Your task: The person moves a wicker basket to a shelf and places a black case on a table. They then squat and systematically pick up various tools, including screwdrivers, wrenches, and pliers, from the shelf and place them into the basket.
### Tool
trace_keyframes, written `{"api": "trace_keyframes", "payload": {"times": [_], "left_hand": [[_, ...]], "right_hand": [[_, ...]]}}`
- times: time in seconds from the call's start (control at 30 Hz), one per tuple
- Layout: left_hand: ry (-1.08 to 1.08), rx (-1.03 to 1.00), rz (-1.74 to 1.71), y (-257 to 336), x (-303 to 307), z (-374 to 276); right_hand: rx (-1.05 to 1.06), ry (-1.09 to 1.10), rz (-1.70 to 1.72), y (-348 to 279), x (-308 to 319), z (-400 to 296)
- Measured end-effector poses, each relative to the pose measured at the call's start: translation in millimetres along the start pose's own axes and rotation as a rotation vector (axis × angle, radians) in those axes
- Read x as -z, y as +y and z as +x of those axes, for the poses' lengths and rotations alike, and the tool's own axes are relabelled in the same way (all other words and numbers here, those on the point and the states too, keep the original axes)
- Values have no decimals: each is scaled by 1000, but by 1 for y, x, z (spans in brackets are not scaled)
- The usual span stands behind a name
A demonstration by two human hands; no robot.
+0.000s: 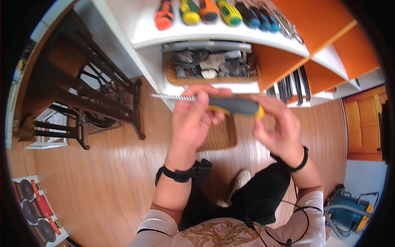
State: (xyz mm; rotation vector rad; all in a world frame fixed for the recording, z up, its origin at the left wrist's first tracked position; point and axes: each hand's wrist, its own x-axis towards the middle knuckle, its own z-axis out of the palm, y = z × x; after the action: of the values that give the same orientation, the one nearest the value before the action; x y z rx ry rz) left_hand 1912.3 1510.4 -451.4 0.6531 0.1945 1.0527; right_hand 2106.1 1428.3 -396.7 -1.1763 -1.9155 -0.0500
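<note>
A screwdriver [234, 105] with a grey and yellow handle and a twisted metal shaft lies crosswise between my hands, its tip pointing left. My left hand [191, 120] grips it around the shaft and the front of the handle, thumb on top. At the yellow butt end, the thumb and fingers of my right hand [279, 126] pinch the handle. Both hands are in the air in front of the shelf unit. Below them on the floor, partly hidden by my left hand, is a wicker basket [220, 136].
Several screwdrivers [228, 12] lie in a row on the white shelf [197, 36], with metal wrenches [287, 26] at right. Underneath stands a wicker basket of small parts [213, 63]. A treadle sewing-machine stand [105, 102] is at left; a blue machine [347, 210] sits lower right.
</note>
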Motion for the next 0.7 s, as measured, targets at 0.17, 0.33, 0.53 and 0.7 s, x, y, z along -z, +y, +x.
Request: {"api": "trace_keyframes", "payload": {"times": [0.17,0.33,0.53,0.7], "left_hand": [[246,339,316,-27,30,5],[312,420,680,-51,38,5],[344,593,1579,-23,64,-1],[406,275,1710,-9,62,-4]], "right_hand": [[-413,-467,103,42,-32,-4],[-469,-603,422,82,-75,-34],[-543,-910,88,129,-125,-91],[-506,-1308,-239,128,-183,-157]]}}
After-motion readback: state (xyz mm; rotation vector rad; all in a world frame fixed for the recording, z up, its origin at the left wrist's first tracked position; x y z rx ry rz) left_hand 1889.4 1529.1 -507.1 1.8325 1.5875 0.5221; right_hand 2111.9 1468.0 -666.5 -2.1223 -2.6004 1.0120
